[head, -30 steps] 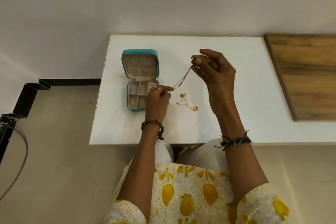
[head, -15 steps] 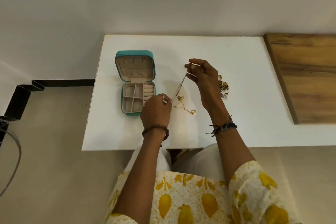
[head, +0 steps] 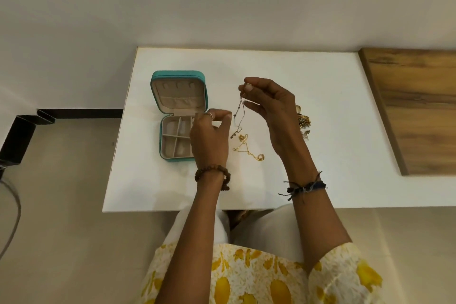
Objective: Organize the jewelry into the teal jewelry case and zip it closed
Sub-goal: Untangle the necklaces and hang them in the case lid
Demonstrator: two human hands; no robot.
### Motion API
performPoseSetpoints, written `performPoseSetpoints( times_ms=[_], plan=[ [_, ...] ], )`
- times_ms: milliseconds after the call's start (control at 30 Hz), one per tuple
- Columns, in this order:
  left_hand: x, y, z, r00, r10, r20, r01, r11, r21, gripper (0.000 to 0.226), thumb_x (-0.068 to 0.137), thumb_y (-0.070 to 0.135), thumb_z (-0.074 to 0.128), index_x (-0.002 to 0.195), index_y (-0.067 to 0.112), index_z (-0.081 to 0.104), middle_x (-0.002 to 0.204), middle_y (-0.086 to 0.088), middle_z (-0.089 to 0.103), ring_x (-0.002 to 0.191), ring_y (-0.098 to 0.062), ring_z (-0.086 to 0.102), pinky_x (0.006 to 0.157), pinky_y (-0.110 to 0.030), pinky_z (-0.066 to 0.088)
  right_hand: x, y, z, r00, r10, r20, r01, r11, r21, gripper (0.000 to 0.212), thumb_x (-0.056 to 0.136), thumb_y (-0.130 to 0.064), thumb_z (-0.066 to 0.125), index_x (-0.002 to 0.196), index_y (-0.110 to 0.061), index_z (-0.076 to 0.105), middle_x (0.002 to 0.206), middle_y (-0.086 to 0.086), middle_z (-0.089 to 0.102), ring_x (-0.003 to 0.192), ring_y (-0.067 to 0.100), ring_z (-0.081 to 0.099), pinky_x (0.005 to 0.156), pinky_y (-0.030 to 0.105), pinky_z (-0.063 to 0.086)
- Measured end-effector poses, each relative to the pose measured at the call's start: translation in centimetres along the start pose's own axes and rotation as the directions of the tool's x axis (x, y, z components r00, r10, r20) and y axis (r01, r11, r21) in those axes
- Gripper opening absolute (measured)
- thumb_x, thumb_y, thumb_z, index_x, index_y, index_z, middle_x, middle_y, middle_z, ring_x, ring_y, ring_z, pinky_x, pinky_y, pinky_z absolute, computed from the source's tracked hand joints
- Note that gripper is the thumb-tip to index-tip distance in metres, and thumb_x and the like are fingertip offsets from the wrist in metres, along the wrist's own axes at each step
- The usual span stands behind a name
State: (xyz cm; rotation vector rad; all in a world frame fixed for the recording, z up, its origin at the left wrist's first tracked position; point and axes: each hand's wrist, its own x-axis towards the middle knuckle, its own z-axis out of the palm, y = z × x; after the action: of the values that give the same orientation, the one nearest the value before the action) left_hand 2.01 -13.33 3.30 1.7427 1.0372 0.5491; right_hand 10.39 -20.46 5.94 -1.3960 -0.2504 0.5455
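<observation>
White bench (head: 320,96), open teal case (head: 172,131) near its left edge: my right hand (head: 271,111) pinches a thin chain (head: 238,116) hanging vertically, my left hand (head: 209,138), nearer the case, pinches its side.

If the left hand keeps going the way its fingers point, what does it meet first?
The left hand points up and right, toward the dark chain hanging from the right hand. That chain looks first in line, just past its fingertips; depth is unclear, so contact may already exist.
</observation>
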Motion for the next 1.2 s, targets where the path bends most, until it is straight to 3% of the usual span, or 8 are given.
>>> performPoseSetpoints(
  times_ms=[133, 267, 533, 633, 700, 800, 967, 1200],
  plan=[
    [0.1, 1.1, -0.8, 0.989, -0.136, 0.053, 0.146, 0.934, -0.327, 0.011, 0.088, 0.022, 0.057, 0.079, 0.02, 0.064, 0.077, 0.004, 0.063, 0.06, -0.006, 0.059, 0.043, -0.011, 0.046, -0.2, 0.1, 0.0, 0.998, 0.052, 0.025, -0.052, 0.999, -0.004, 0.016, 0.088, -0.005, 0.058, 0.101, -0.009, 0.066, 0.092, 0.004, 0.071, 0.084, 0.01, 0.067, 0.075, 0.02, 0.053],
    [-0.1, 1.6, -1.5, 0.977, -0.211, 0.016, 0.197, 0.878, -0.436, 0.027, 0.09, 0.028, 0.054, 0.065, 0.024, 0.064, 0.062, 0.015, 0.065, 0.056, -0.004, 0.061, 0.048, -0.014, 0.049, -0.6, 0.2, 0.2, 0.993, 0.12, 0.015, -0.121, 0.99, 0.078, 0.016, 0.087, -0.002, 0.058, 0.1, -0.003, 0.067, 0.081, 0.004, 0.07, 0.076, 0.012, 0.068, 0.078, 0.02, 0.056],
    [-0.4, 2.0, -2.0, 0.962, -0.214, 0.171, 0.272, 0.828, -0.49, 0.021, 0.087, 0.024, 0.059, 0.067, 0.025, 0.066, 0.052, 0.018, 0.065, 0.055, 0.0, 0.062, 0.049, -0.012, 0.05, -1.6, 0.0, 0.6, 0.993, 0.117, 0.024, -0.118, 0.991, 0.068, 0.016, 0.087, -0.002, 0.058, 0.099, -0.004, 0.068, 0.088, 0.007, 0.071, 0.084, 0.015, 0.069, 0.08, 0.02, 0.055],
    [-0.6, 2.3, -2.3, 0.953, -0.217, 0.21, 0.296, 0.812, -0.504, 0.016, 0.086, 0.025, 0.059, 0.072, 0.024, 0.067, 0.056, 0.015, 0.067, 0.059, 0.0, 0.063, 0.051, -0.013, 0.051, -2.1, 0.0, 0.9, 1.0, 0.011, -0.012, -0.012, 0.999, -0.038, 0.014, 0.086, -0.002, 0.059, 0.095, -0.006, 0.069, 0.087, 0.004, 0.071, 0.083, 0.011, 0.069, 0.077, 0.018, 0.054],
    [-0.7, 2.5, -2.5, 0.918, -0.265, 0.294, 0.391, 0.725, -0.567, 0.014, 0.086, 0.028, 0.058, 0.08, 0.02, 0.068, 0.07, 0.009, 0.07, 0.066, -0.005, 0.065, 0.055, -0.016, 0.053, -2.5, 0.1, 1.2, 0.989, -0.141, -0.048, 0.127, 0.966, -0.223, 0.012, 0.085, -0.003, 0.062, 0.092, -0.009, 0.069, 0.086, 0.0, 0.069, 0.082, 0.007, 0.067, 0.075, 0.016, 0.053],
    [-0.7, 2.8, -2.9, 0.858, -0.293, 0.422, 0.511, 0.561, -0.651, 0.017, 0.087, 0.03, 0.055, 0.086, 0.018, 0.068, 0.076, 0.005, 0.072, 0.068, -0.006, 0.068, 0.058, -0.018, 0.055, -3.2, 0.6, 1.4, 0.899, -0.431, 0.075, 0.397, 0.733, -0.553, 0.014, 0.085, -0.004, 0.063, 0.089, -0.017, 0.067, 0.086, -0.005, 0.061, 0.085, -0.005, 0.059, 0.075, 0.008, 0.046],
    [-0.5, 2.7, -3.1, 0.853, -0.284, 0.438, 0.521, 0.483, -0.703, 0.013, 0.087, 0.012, 0.057, 0.079, 0.014, 0.067, 0.069, 0.005, 0.073, 0.066, -0.007, 0.069, 0.059, -0.018, 0.056, -3.2, 1.0, 1.0, 0.843, -0.492, 0.22, 0.509, 0.592, -0.625, 0.013, 0.086, -0.005, 0.059, 0.092, -0.008, 0.07, 0.091, -0.005, 0.054, 0.088, -0.004, 0.053, 0.077, 0.006, 0.044],
    [0.0, 2.5, -3.0, 0.825, -0.321, 0.466, 0.562, 0.37, -0.74, 0.01, 0.084, 0.003, 0.058, 0.078, 0.003, 0.066, 0.069, -0.004, 0.072, 0.065, -0.012, 0.07, 0.059, -0.019, 0.057, -3.0, 1.0, 0.9, 0.95, -0.308, 0.054, 0.304, 0.867, -0.395, 0.016, 0.087, -0.006, 0.061, 0.094, -0.02, 0.065, 0.087, -0.015, 0.066, 0.085, 0.0, 0.065, 0.075, 0.009, 0.048]
  ],
)
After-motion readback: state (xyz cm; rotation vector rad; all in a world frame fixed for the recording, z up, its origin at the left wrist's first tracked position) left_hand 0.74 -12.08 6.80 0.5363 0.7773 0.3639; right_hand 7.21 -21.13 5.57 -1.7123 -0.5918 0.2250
